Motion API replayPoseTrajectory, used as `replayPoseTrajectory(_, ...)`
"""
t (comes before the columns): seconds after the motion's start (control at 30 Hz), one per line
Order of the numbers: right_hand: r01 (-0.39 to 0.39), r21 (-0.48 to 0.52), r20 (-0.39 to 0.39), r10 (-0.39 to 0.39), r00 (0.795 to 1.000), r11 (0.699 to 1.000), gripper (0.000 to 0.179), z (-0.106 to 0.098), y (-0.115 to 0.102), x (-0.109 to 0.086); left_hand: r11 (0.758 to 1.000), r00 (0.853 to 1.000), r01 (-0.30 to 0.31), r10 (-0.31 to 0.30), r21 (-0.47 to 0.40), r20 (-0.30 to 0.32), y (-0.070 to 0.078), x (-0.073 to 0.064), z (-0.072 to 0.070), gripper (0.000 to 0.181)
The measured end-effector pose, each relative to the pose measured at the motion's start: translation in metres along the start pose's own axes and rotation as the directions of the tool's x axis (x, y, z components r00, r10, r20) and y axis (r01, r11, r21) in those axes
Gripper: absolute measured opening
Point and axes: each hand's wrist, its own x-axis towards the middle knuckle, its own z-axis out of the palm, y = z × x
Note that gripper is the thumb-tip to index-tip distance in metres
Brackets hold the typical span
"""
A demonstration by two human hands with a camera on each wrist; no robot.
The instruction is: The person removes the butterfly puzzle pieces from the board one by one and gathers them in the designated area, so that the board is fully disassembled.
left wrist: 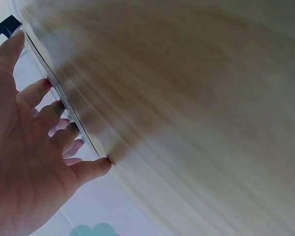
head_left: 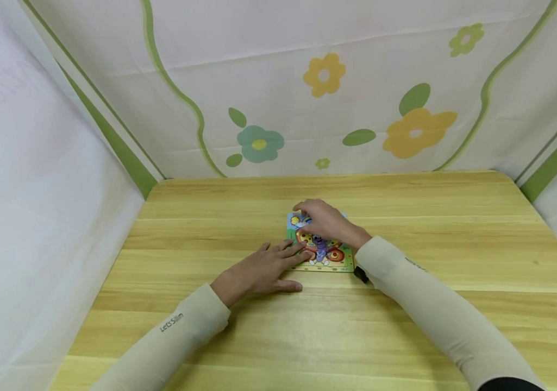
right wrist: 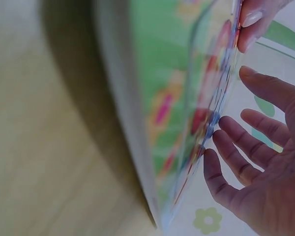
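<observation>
A jigsaw puzzle (head_left: 321, 254) with a butterfly picture lies flat on the wooden table. My left hand (head_left: 263, 269) is spread out, its fingertips resting on the puzzle's left part and its thumb on the side nearer me. Over the upper part reaches my right hand (head_left: 324, 220), covering some of the picture. In the right wrist view, the fingertips of my right hand (right wrist: 265, 152) touch the puzzle's face (right wrist: 162, 98), loosely bent and spread. Left-hand fingers (right wrist: 253, 19) rest at its top there. The left wrist view shows the puzzle's thin edge (left wrist: 69, 105) beside the fingertips.
The wooden table (head_left: 430, 217) extends around the puzzle on every side. White cloth with printed flowers (head_left: 324, 75) hangs behind the table, and more cloth (head_left: 38, 217) stands at the left. A small black device (head_left: 361, 275) sits under my right wrist.
</observation>
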Motion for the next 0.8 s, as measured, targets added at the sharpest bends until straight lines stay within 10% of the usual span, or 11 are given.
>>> replayPoseTrajectory(0.8, -0.018, -0.094, 0.023, 0.02, 1.0, 0.995, 0.056, 0.004, 0.0, 0.0041, 1.0, 0.999, -0.022, 0.022, 0.013, -0.026, -0.0002, -0.0017, 0.0005, 0.077)
